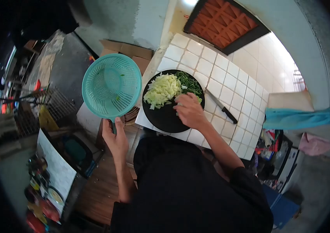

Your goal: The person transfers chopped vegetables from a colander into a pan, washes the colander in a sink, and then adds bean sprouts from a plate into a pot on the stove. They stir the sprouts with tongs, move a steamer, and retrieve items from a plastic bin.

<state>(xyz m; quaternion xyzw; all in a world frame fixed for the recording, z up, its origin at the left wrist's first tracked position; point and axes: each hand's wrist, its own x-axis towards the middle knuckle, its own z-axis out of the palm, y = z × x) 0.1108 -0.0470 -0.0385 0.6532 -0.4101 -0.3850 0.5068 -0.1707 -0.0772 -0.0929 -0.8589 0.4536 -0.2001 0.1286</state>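
Observation:
My left hand is closed round the handle of a turquoise plastic colander, held out left of the counter with its bowl facing up. A few green scraps cling inside it. A round black board on the tiled counter bears a heap of shredded pale cabbage at the left and chopped dark green leaves at the right. Over the board's right side, my right hand has its fingers curled down by the leaves. What they pinch, if anything, is hidden.
A knife with a black handle lies on the white tiled counter, right of the board. Behind the colander stands an open cardboard box. A turquoise cloth hangs at the right. Lower left is a cluttered pale table.

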